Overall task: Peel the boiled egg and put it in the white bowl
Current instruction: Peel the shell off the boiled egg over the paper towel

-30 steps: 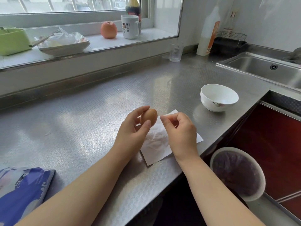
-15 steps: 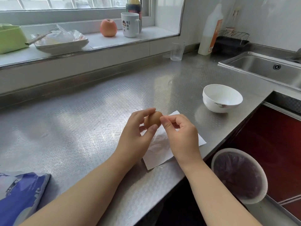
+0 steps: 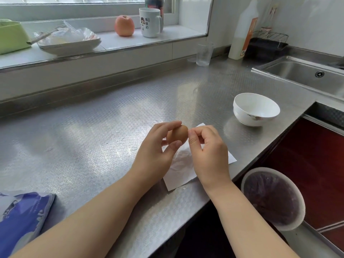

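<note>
Since a second ago the right hand (image 3: 208, 151) has closed the gap and its curled thumb and forefinger tips now touch the right end of the egg (image 3: 177, 134); whether they pinch any shell cannot be told. The left hand (image 3: 158, 149) holds the egg lightly, forefinger arched over the top and thumb pressed under it, the other fingers hidden behind. The egg is brown, smooth and oval, shell unbroken as far as shows, raised above a crumpled white paper napkin (image 3: 183, 168) lying flat on the embossed steel counter (image 3: 89, 138). At 8 o'clock from the hands lies a glossy blue plastic pack (image 3: 22, 218). At 2 o'clock, well apart from the egg, stands the round white bowl (image 3: 256, 108), glazed, with a small dark motif on its side. At 4 o'clock, below the counter edge, is a round bin (image 3: 272, 198) lined with purple film.
</note>
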`<action>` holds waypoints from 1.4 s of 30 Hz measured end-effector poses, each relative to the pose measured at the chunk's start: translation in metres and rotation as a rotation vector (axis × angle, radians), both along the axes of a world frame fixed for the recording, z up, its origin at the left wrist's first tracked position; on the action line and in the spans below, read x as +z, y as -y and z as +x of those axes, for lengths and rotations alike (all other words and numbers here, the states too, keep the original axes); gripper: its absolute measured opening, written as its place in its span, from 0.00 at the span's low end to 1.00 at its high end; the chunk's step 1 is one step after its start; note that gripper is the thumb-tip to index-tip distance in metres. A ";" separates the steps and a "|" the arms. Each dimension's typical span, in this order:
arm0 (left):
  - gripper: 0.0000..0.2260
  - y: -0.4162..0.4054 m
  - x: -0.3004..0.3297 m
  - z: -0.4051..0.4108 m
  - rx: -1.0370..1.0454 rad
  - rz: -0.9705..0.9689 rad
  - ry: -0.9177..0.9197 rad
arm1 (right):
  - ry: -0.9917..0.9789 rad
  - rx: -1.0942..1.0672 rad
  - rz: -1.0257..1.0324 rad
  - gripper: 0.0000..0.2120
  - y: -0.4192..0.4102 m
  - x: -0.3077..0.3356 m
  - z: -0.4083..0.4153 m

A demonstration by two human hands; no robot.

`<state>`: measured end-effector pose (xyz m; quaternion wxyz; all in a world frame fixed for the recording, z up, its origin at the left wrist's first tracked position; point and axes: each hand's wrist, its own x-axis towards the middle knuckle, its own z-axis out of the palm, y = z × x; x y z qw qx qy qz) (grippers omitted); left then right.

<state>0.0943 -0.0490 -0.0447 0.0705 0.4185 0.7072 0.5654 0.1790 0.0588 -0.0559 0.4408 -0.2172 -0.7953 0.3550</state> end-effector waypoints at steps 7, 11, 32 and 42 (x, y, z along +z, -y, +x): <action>0.20 -0.002 0.001 0.003 -0.030 -0.016 0.035 | 0.052 -0.040 -0.040 0.06 0.000 0.000 0.001; 0.20 -0.005 0.000 0.003 -0.011 -0.005 0.114 | 0.032 -0.029 -0.200 0.06 -0.001 0.002 0.001; 0.23 -0.001 0.001 -0.003 -0.062 -0.016 0.142 | -0.146 0.140 -0.128 0.10 0.002 0.006 0.007; 0.22 -0.003 -0.001 -0.003 -0.032 -0.050 -0.032 | -0.124 0.130 -0.070 0.08 0.000 0.005 0.008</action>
